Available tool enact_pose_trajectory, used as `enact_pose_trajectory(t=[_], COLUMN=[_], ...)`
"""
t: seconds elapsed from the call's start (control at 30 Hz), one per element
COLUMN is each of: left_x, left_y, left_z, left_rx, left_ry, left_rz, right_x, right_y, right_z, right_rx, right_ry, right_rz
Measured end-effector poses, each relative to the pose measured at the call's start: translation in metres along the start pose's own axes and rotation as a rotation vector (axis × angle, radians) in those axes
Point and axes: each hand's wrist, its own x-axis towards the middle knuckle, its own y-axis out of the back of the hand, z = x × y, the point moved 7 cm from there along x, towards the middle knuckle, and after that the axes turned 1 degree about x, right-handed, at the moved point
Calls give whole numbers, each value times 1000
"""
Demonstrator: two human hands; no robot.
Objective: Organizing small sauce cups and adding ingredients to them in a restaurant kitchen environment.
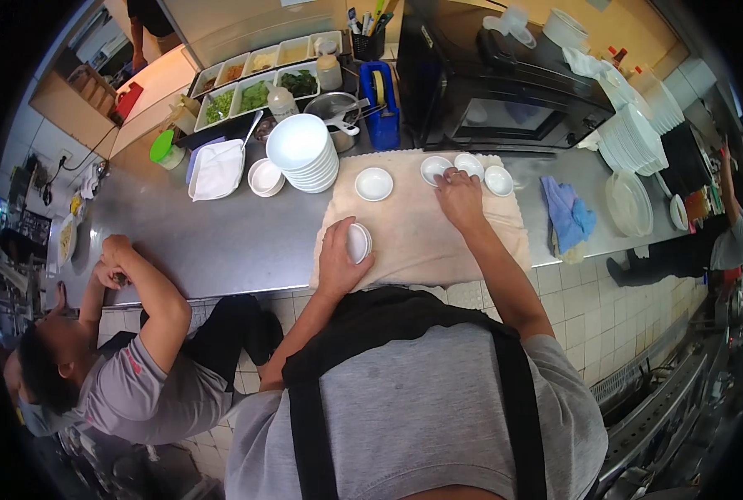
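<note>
My left hand curls around a small stack of white sauce dishes, thumb and fingers on its sides, near the front of a beige towel. Farther back on the towel, my right hand reaches over a row of small white dishes. Its fingertips are at the rims of the left dish and the middle dish; whether they grip one is hidden. The right dish lies beside that hand. Another single dish sits on the towel between my hands.
Stacked white bowls and a dish lined with white paper stand left of the towel. Behind are ingredient trays, a blue tape dispenser and a black oven. Blue cloths lie right. A co-worker is close on the left.
</note>
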Motion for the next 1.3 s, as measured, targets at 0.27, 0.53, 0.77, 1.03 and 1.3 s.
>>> enact_pose_trajectory(t=[0.27,0.53,0.77,1.03,1.3], left_x=[1,-2,0,80,135], left_y=[1,1,0,-10,-39], left_z=[2,4,1,9,-4], left_rx=[5,-17,-18,20,276], left_ry=[-41,-76,-41,59,198], left_rz=[16,17,31,51,-149], right_x=[23,45,20,-16,-55], right_y=[-15,-17,-10,5,-6], right_z=[-85,-91,-59,-62,-59], right_rx=[255,102,99,423,529], right_ry=[226,200,24,-79,-69], right_rz=[-7,51,2,66,96])
